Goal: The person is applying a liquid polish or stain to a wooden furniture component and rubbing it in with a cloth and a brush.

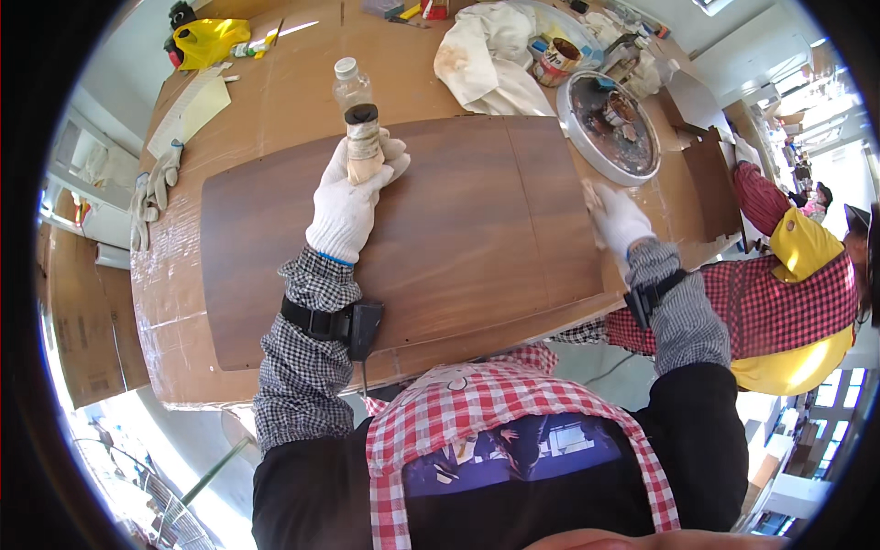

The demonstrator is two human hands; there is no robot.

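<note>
**Bottle upright in the left hand, right hand flat at the panel's right end**

The left hand (353, 197), in a white glove, has its fingers wrapped around a small clear bottle (357, 124) at the far edge of the dark wood panel (440, 247). The bottle stands nearly upright, its white cap pointing away from the person, a dark band of liquid showing at mid-height and a stained rag or tape bound around its lower part inside the grip.

The right hand (616, 220), also gloved, rests on the right end of the panel near its far corner; the fingers look pressed down, perhaps over a small pad, but whether they hold anything I cannot tell.

The panel lies with its long axis running left to right across the brown worktop (275, 101), so the bottle sits left of centre and well apart from the right hand. Just beyond the right hand, a round metal tray (576, 115) holds stained tins. A crumpled white cloth (486, 55) lies far of the panel, and a spare pair of gloves (156, 188) hangs at the left edge. Another person in red check and yellow (807, 275) stands to the right.
</note>
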